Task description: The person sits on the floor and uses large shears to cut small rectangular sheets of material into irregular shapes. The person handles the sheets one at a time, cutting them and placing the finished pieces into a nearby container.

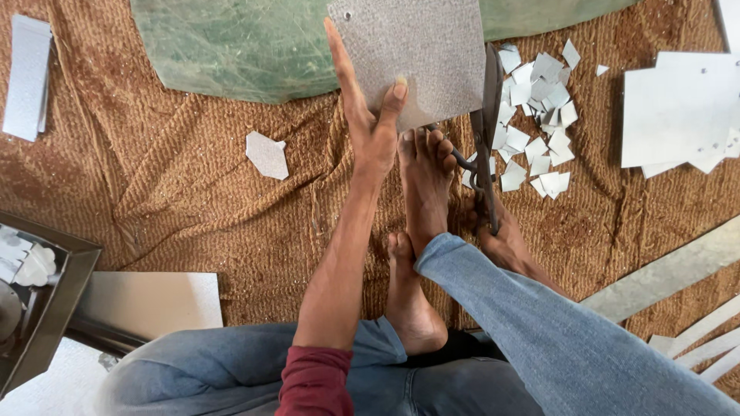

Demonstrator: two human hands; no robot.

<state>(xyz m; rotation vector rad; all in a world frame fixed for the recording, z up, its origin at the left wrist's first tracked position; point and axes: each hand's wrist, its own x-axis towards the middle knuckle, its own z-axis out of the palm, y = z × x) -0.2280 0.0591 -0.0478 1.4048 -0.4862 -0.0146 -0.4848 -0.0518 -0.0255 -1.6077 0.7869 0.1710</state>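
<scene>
Coir matting [193, 208], brown and coarse, covers the floor where a person sits working in jeans. The left hand [370, 127] pinches a square metal sheet [420, 54] by its near edge: thumb on top, fingers running up the left side and beneath, so the sheet stays level and feeds sideways into the shears [487, 131] just right of the grip. The right hand [501, 239] is mostly hidden behind the raised knee; it appears to be wrapped round the shears' handle, closed on it, though the fingers themselves cannot be made out. One bare foot [424, 181] sits directly below the left hand, toes against the lower handle, seemingly bracing the tool so one arm can work the blade.

Counts: one sheet in hand; one clipped, six-sided piece [267, 154] lying alone to the left of the grip; a heap of small offcuts [536, 115] to the right of the blade, too many and too overlapped to count. Further right, a stack of blank sheets [678, 108]. Long strips [694, 331] lie below that. A metal tray [46, 308] sits far left.
</scene>
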